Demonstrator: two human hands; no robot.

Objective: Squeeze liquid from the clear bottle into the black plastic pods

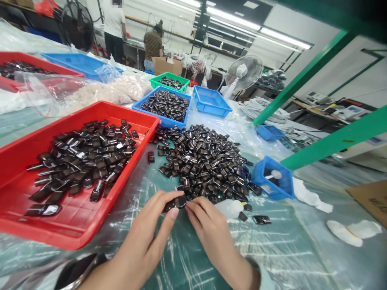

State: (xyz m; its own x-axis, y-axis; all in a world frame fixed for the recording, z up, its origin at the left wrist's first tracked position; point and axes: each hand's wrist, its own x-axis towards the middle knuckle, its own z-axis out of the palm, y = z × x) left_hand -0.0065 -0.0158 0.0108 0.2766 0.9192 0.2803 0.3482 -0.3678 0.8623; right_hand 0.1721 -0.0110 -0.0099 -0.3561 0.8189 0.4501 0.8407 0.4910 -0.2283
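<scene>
Between the thumb and fingers of my left hand (152, 221) is a small dark plastic piece (175, 204), glossy and roughly rectangular. My right hand (208, 225) meets its right end with pinched fingertips; whether they hold a separate small part is hidden. Just beyond both hands lies a large heap of similar dark pieces (208, 161). A translucent white bottle (229, 208) with a yellowish tip lies right of my right hand, near a few loose pieces. To the left, a red tray (75, 231) contains many more of these pieces.
Behind the heap stand a blue bin (137, 106) and a green bin (153, 82) with dark pieces, and another blue bin (211, 108). At right are a small blue box (286, 187), white gloves (353, 233) and green frame bars (341, 143). Two people are at the back.
</scene>
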